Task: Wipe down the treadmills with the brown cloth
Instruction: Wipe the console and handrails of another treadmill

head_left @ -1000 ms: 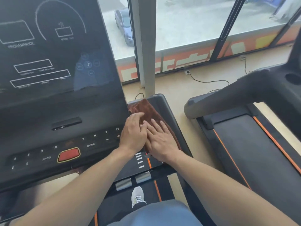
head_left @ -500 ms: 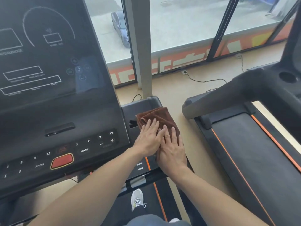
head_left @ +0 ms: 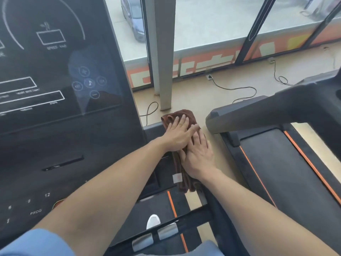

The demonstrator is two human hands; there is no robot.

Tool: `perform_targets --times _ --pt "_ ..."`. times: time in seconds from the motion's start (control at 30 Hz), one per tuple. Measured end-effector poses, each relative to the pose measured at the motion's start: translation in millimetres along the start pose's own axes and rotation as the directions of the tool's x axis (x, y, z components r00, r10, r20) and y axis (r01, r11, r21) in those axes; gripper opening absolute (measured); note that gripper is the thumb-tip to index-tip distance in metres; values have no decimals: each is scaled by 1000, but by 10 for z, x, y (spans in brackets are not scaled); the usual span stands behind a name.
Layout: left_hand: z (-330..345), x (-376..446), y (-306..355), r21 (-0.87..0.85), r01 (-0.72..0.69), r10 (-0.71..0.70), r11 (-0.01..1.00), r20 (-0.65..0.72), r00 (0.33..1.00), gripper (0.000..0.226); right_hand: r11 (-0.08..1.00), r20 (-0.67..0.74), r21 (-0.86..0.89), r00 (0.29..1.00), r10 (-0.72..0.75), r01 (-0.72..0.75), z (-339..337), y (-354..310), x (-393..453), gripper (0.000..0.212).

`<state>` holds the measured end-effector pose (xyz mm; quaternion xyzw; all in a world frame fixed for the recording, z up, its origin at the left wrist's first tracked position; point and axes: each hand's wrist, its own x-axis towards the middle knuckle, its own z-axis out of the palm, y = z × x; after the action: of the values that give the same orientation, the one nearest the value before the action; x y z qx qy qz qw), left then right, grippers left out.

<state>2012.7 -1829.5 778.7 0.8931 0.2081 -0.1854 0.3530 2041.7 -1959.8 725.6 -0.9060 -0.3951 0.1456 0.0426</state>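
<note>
Brown cloth [head_left: 186, 115] lies under both hands' straight, slightly spread fingers [head_left: 181, 121]: left hand [head_left: 178, 136] and right hand [head_left: 198, 154] press it, seemingly onto the treadmill [head_left: 153, 132] armrest.

a gym: two treadmills [head_left: 276, 163] side by side, big console [head_left: 55, 89], street-facing windows [head_left: 212, 24]

Both forearms are bare from elbow to wrist. A short light-blue fabric sleeve [head_left: 36, 242] covers the left upper arm, and more of the same light-blue cloth [head_left: 208, 249] shows at the person's front. A thin ring sits on one finger of the left hand [head_left: 178, 134]. One white lace-up sneaker [head_left: 153, 221] shows below.
</note>
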Motion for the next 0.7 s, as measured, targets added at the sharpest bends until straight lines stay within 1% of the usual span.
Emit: perform_targets --times 0.03,0.07,0.1,0.13,0.17,0.2,0.27,0.33,0.37,0.47,0.53,0.63,0.7 --pt "-61 22 -24 -54 -28 25 998 -53 998 60 1000 -2 13 1000 7 -7 -16 -15 83 76" --pt "-119 17 -63 -177 -49 26 983 -130 991 56 1000 -7 29 1000 13 -13 -42 -32 158 76" --pt "-163 2 -122 -332 -62 -9 941 -207 978 55 999 -13 49 1000 18 -17 -67 -48 234 76" --pt "-188 -35 -180 -471 -87 -49 878 -269 962 54 997 -18 71 1000 21 -20 -91 -64 308 75" --pt "-201 -89 -233 -560 -119 -73 820 -308 949 52 995 -21 93 999 25 -23 -119 -85 384 75" --pt "-201 -183 -261 -587 -150 -73 795 -339 938 50 993 -21 112 999 31 -29 -147 -111 464 75" --pt "-157 -412 -306 -587 -231 -47 776 -419 907 41 989 -12 138 998 54 -52 -210 -173 632 73" --pt "-87 -689 -331 -572 -320 -37 755 -525 850 29 992 6 116 999 51 -52 -279 -238 805 67" --pt "-45 -822 -353 -571 -353 -48 742 -570 820 26 997 10 77 999 30 -31 -312 -274 885 63" --pt "6 -1138 -442 -601 -352 -141 718 -620 772 29 996 15 -47 997 -73 73 -391 -426 1020 55" --pt "-20 -1252 -500 -618 -347 -190 706 -637 747 33 984 20 -91 988 -153 154 -383 -560 1026 53" --pt "-50 -1322 -534 -618 -324 -244 716 -657 714 37 963 13 -75 966 -260 260 -314 -740 960 52" --pt "-36 -1327 -531 -605 -314 -248 732 -666 703 35 947 4 -55 948 -317 317 -240 -799 876 53"
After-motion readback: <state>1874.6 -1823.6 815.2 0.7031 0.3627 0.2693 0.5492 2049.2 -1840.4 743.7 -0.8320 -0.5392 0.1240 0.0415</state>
